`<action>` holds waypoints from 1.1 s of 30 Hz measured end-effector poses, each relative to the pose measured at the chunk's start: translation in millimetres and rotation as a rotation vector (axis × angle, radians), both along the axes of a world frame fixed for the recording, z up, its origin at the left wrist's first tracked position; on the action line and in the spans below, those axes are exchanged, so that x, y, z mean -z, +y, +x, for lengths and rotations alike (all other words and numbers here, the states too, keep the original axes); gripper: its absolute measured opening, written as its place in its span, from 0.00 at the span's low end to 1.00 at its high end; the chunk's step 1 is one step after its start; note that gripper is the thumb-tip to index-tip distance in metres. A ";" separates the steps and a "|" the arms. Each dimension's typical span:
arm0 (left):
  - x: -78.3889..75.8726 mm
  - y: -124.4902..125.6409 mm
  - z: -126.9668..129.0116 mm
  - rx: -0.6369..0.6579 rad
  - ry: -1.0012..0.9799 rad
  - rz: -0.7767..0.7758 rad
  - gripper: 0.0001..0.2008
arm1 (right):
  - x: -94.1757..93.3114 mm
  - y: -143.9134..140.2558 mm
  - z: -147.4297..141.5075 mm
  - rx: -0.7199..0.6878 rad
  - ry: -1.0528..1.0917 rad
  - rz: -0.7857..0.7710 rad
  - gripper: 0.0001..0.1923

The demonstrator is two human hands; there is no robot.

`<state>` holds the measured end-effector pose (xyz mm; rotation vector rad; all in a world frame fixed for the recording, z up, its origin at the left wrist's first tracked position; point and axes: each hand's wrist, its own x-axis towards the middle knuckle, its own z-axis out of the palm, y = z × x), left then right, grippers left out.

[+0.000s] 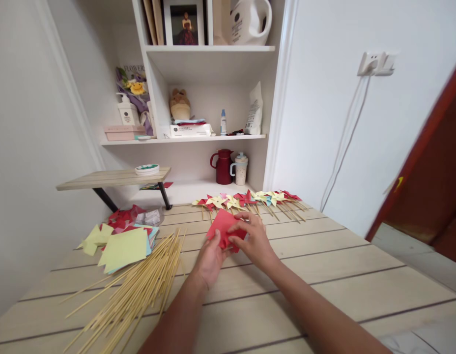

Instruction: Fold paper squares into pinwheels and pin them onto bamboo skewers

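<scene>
A square of red paper (222,222) is held above the table between both hands. My left hand (210,258) grips its lower left part, thumb on top and fingers underneath. From the right, my right hand (253,238) has its thumb and fingers curled on the paper's right side, which looks bent there. Finished paper pinwheels on sticks (246,199) lie in a row just beyond the hands. To the left are a fan of thin wooden sticks (143,282) and a stack of yellow and blue paper squares (125,248).
Red folded paper pieces (123,219) and a clear plastic box (150,216) lie behind the stack. A small raised shelf (113,178) on black legs stands at the back left. A dark red jug (223,167) and a cup (241,169) stand at the back.
</scene>
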<state>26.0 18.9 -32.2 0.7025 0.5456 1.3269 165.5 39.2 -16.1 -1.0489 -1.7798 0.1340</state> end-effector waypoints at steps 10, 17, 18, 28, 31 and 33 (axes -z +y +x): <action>-12.3 -2.5 -7.2 -0.054 -0.063 -0.001 0.18 | -1.6 2.8 10.3 0.055 -0.104 0.211 0.09; -15.9 -7.4 -3.6 -0.014 -0.131 0.020 0.20 | -7.9 -1.9 8.2 -0.030 -0.195 0.359 0.09; -16.0 -7.8 -3.7 -0.007 -0.133 0.021 0.20 | -7.5 -1.6 7.2 -0.057 -0.212 0.337 0.10; -23.3 -9.3 -7.0 -0.018 -0.140 -0.004 0.19 | -6.7 1.3 10.0 -0.196 -0.113 0.216 0.09; -26.7 -11.8 -7.7 -0.025 -0.140 0.008 0.19 | -8.4 -0.2 11.0 -0.242 -0.059 0.214 0.09; -27.8 -13.3 -7.6 -0.031 -0.134 0.014 0.19 | -10.3 -3.4 10.0 -0.255 -0.045 0.215 0.10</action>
